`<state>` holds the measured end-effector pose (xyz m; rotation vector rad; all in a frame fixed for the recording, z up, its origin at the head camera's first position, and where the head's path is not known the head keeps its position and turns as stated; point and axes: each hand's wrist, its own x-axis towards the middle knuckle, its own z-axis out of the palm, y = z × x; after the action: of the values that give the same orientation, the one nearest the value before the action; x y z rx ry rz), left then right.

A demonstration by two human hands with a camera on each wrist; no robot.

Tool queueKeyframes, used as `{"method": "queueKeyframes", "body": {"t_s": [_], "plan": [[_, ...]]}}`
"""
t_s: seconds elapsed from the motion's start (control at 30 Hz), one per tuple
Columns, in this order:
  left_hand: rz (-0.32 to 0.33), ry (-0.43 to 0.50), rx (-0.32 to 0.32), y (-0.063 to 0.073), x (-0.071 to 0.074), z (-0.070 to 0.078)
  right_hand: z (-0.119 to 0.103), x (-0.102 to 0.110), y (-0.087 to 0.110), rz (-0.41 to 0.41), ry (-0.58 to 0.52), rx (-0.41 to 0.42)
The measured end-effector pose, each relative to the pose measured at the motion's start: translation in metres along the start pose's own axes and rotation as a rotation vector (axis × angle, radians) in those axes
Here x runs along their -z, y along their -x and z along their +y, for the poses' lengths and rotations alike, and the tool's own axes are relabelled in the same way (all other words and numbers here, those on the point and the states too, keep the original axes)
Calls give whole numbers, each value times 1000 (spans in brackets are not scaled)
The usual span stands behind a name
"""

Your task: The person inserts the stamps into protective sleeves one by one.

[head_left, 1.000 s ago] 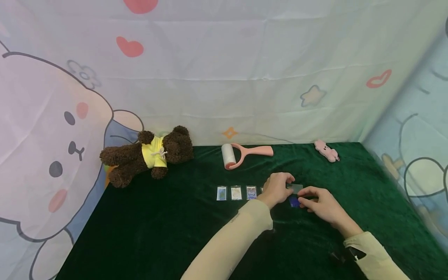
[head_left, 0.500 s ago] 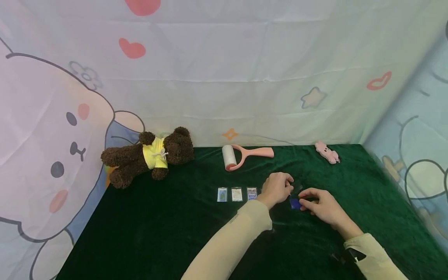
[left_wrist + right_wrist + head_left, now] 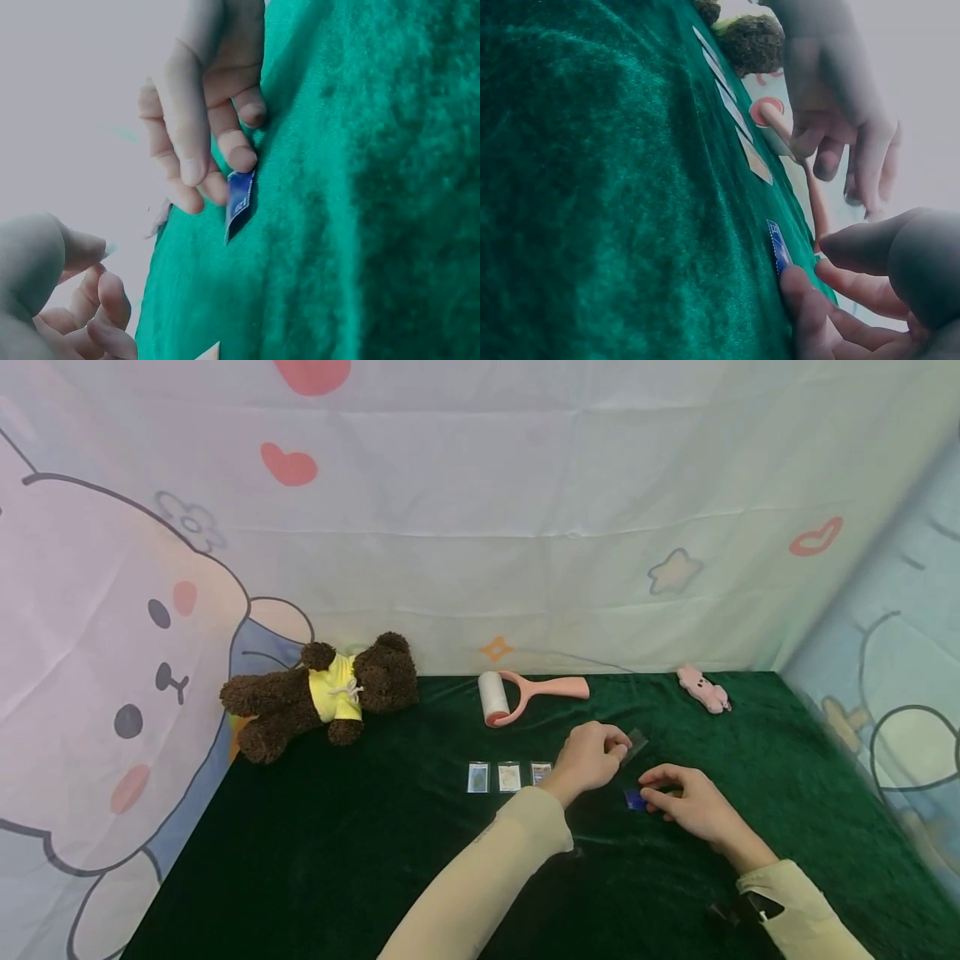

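Observation:
My left hand (image 3: 588, 757) pinches a small clear plastic sleeve (image 3: 635, 747) between thumb and fingertips, above the green cloth. Close by on the right, my right hand (image 3: 690, 802) holds a blue postage stamp (image 3: 634, 799) at its lower fingertips; the perforated edge shows in the right wrist view. The thumb and forefinger of this hand stand apart, and its fingertips hide part of the stamp (image 3: 240, 196). To the left, a row of sleeved stamps (image 3: 509, 777) lies flat. My left forearm covers part of this row in the head view; several pieces (image 3: 733, 109) show from the right wrist.
A pink lint roller (image 3: 551, 687) with a white roll lies behind the row. At the back left rests a brown teddy bear (image 3: 330, 689) in a yellow top. A small pink plush toy (image 3: 703, 689) lies back right. A printed curtain (image 3: 450, 527) hangs behind the table.
My left hand has drawn the clear sleeve up and away from my right fingertips, where it lay between both hands. My right hand and the blue stamp have stayed nearly in place.

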<state>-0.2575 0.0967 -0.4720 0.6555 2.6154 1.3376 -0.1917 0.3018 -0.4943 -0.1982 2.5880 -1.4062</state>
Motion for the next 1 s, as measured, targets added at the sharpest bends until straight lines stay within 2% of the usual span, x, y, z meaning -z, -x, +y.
{"method": "queueKeyframes", "body": {"t_s": [0.27,0.63,1.0], "plan": [[2,25,-28,10,17,-4,0,0,-1,-10,17,-7],[41,-21,-95,24,37,-18,2,1,-7,-22,-29,-4],[50,6,-93,34,55,-32,1,0,-8,-31,-5,-3]]}}
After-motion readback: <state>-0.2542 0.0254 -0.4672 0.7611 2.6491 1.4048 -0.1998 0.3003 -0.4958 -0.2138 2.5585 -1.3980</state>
